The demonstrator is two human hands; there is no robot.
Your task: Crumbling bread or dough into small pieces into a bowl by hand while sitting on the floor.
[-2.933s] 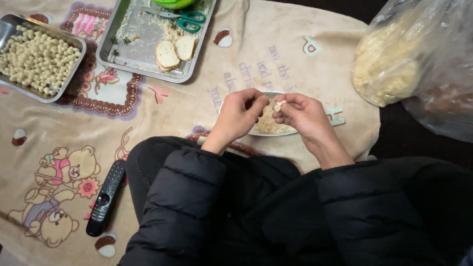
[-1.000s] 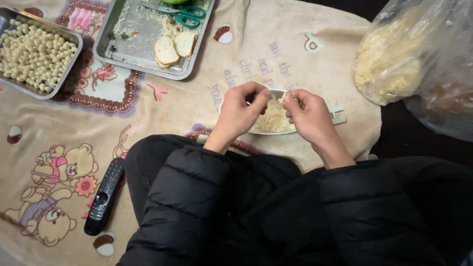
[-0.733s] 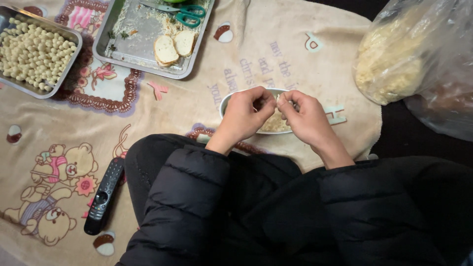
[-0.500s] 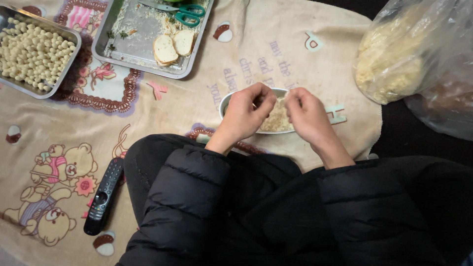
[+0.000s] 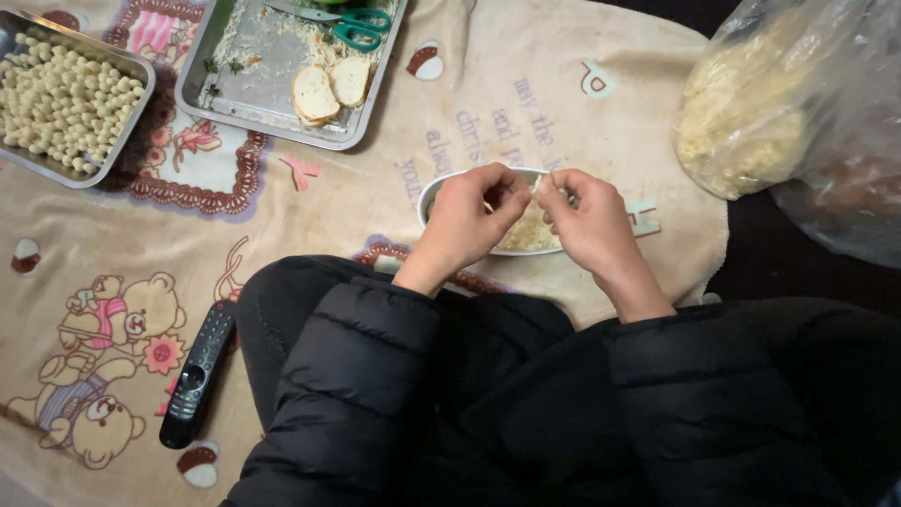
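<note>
hands [image 5: 526, 211] over oval dish [image 5: 434, 188], lying crosswise

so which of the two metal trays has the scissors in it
The right-hand metal tray, with two bread slices and green-handled scissors. The left tray holds only small pale balls.

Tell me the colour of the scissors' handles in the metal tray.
Green, seen in the head view: scissors in the rectangular metal tray.
</note>
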